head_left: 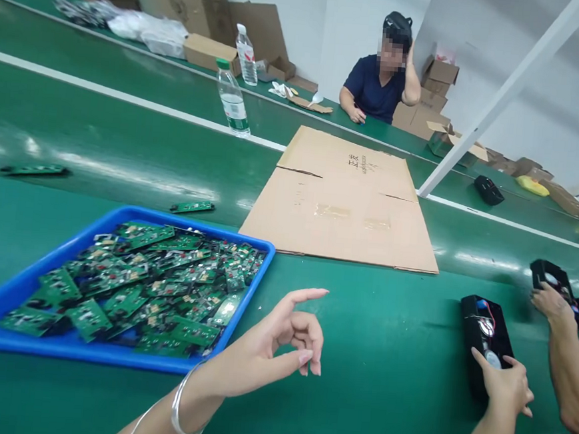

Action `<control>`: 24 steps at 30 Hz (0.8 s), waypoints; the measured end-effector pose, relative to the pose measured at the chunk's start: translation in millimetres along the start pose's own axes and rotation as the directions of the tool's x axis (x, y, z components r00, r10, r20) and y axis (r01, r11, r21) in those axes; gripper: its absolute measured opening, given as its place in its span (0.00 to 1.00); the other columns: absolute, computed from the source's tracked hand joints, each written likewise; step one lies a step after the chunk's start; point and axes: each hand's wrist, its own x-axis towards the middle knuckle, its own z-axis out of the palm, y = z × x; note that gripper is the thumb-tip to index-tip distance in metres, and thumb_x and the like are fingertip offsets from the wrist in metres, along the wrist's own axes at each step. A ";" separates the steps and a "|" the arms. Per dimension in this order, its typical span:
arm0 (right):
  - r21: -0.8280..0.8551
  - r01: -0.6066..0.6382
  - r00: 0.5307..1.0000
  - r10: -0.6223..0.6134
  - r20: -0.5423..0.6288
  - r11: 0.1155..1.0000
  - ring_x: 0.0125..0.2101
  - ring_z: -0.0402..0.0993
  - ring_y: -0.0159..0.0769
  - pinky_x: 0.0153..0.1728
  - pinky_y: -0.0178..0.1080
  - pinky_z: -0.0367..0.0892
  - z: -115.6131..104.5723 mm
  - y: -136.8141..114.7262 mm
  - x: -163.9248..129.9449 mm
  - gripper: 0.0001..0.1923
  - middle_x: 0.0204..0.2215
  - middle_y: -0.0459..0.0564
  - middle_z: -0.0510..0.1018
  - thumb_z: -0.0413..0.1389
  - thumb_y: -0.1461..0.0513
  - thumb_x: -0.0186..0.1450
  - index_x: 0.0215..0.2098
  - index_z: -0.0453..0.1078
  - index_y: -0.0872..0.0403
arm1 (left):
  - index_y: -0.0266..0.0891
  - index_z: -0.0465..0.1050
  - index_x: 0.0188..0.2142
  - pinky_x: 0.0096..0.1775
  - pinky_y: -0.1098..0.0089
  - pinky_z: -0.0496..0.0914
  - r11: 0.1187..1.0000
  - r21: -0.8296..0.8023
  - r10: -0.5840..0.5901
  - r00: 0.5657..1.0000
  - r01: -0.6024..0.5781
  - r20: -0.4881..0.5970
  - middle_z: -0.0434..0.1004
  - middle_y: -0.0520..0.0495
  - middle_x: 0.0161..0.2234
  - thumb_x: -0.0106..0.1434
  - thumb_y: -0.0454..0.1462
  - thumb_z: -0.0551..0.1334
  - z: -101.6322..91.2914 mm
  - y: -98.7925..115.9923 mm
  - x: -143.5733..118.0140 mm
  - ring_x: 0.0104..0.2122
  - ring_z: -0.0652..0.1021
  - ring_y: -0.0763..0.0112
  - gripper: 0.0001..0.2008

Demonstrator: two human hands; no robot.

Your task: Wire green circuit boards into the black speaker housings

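My left hand (pixel 287 344), with silvery bangles at the wrist, hovers over the green table just right of a blue tray (pixel 122 362). Its index finger points out, the other fingers curl loosely, and nothing is in it. Heaped in the tray are green circuit boards (pixel 137 275). At the right, my right hand (pixel 504 384) grips the near end of an open black housing (pixel 476 325), thumb on one side and fingers on the other. Red and blue wires and round silvery parts show inside the housing.
A co-worker's hand (pixel 556 305) holds another black housing (pixel 548 271) at far right. A flattened cardboard sheet (pixel 345 201) lies ahead. Loose boards (pixel 192 207) and a water bottle (pixel 232 102) are beyond the tray. Another person (pixel 374 90) sits across, near a slanted white post (pixel 510 94).
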 end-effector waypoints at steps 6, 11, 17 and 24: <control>-0.076 0.155 0.957 -0.169 -0.238 0.985 0.57 0.42 0.64 0.45 0.72 0.37 10.4 -12.3 -21.9 0.29 0.56 0.68 0.57 0.55 0.50 0.55 0.52 0.63 0.55 | 0.45 0.49 0.54 0.29 0.71 0.68 0.994 0.071 0.079 0.997 -0.080 0.024 0.67 0.53 0.28 0.61 0.35 0.56 4.4 3.7 -2.2 0.27 0.74 0.73 0.23; -0.073 0.570 0.786 -0.569 -0.242 0.818 0.57 0.46 0.56 0.52 0.62 0.45 55.5 -36.6 -108.2 0.29 0.57 0.66 0.57 0.44 0.49 0.61 0.53 0.61 0.61 | 0.39 0.59 0.47 0.30 0.71 0.70 0.928 0.365 -0.012 0.987 0.071 -0.162 0.66 0.52 0.29 0.60 0.35 0.52 -19.0 -8.1 15.0 0.27 0.74 0.73 0.14; -0.059 0.875 0.483 -0.865 0.133 0.480 0.56 0.54 0.49 0.52 0.58 0.48 112.0 -25.8 -207.6 0.26 0.56 0.58 0.60 0.38 0.52 0.64 0.55 0.61 0.53 | 0.32 0.66 0.42 0.47 0.60 0.66 0.492 0.744 0.111 0.815 0.453 -0.569 0.72 0.42 0.39 0.62 0.32 0.48 -131.6 1.0 52.2 0.43 0.72 0.63 0.12; -0.061 0.917 0.400 -0.902 0.161 0.395 0.54 0.59 0.50 0.51 0.58 0.52 109.4 -30.0 -220.1 0.25 0.54 0.50 0.65 0.38 0.50 0.64 0.53 0.64 0.46 | 0.35 0.67 0.44 0.46 0.55 0.66 0.186 0.660 0.103 0.654 0.728 -0.750 0.69 0.43 0.46 0.61 0.38 0.58 -251.1 39.1 65.6 0.45 0.71 0.62 0.12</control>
